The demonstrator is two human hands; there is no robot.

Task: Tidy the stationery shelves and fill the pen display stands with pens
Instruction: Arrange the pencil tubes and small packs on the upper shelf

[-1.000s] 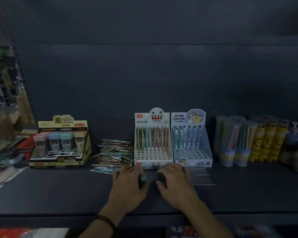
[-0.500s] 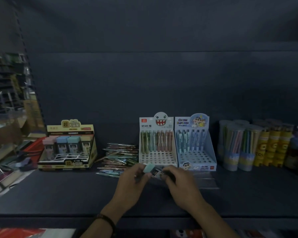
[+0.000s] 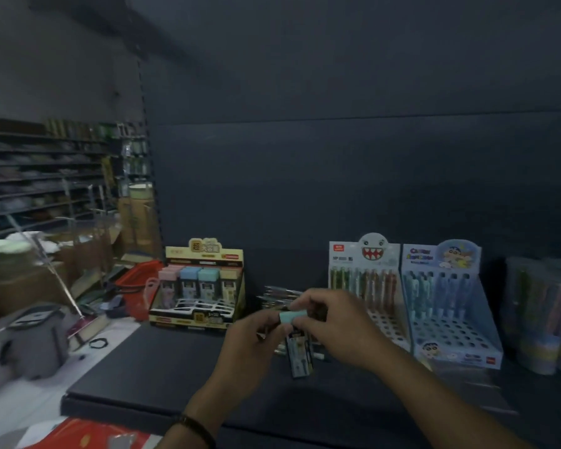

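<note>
Now lifted off the shelf (image 3: 162, 367), a teal-capped case (image 3: 299, 351) is pinched between the left hand (image 3: 253, 338) and right hand (image 3: 334, 322) before the white pen stand (image 3: 363, 286), probably headed for the yellow display box (image 3: 201, 286) leftward.

Two pen stands (image 3: 344, 254), one yellow box (image 3: 204, 254), two hands (image 3: 250, 345), one teal-capped case (image 3: 292, 317).

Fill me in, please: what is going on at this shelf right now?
A person holds a small teal-capped case above the dark shelf, the left hand and the right hand both pinching its upper end. Behind it lie loose pens. The white stand and the blue stand hold pens only in back; their front holes are empty. A yellow display box of similar cases stands further left.
</note>
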